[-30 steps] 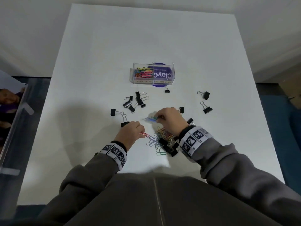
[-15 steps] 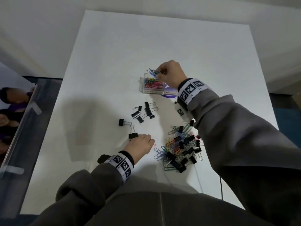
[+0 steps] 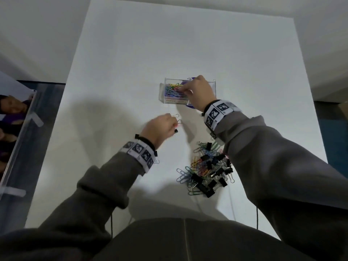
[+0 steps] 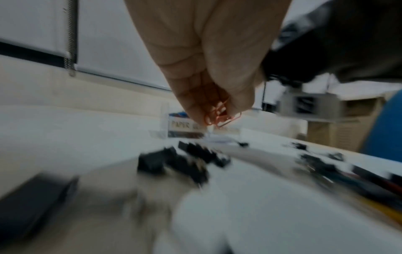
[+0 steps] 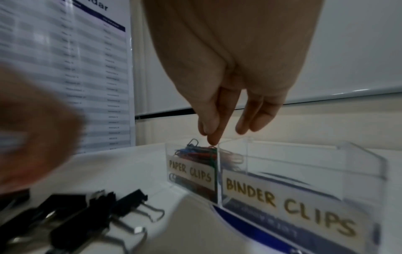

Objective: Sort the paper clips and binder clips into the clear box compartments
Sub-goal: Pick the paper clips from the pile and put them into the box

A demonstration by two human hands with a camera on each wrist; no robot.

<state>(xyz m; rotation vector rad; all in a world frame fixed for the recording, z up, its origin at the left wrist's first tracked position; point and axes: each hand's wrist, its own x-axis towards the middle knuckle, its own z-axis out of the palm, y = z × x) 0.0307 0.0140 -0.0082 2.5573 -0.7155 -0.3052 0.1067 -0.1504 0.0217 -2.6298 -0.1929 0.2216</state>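
The clear box [image 3: 162,95] stands mid-table; its left compartment holds coloured paper clips [image 3: 171,90]. In the right wrist view it is labelled PAPER CLIPS [image 5: 189,170], and the one labelled BINDER CLIPS [image 5: 304,173] looks empty. My right hand [image 3: 181,89] [image 5: 210,136] reaches into the left compartment, straight fingers touching the clips, nothing seen between them. My left hand [image 3: 174,125] [image 4: 217,114] pinches red paper clips [image 4: 219,116] above loose black binder clips [image 3: 176,131] [image 5: 121,204]. A mixed pile of clips [image 3: 207,168] lies near right.
A clear panel with a photo [image 3: 17,119] leans by the table's left edge. Thin cables [image 3: 257,217] hang over the near edge. A printed sheet [image 5: 87,68] hangs on the wall behind. My right sleeve [image 3: 273,157] passes over the pile's right side.
My right hand carried paper clips from the pile to the box and lowered into the left compartment. My left hand lifted with the red clips and moved forward towards the box.
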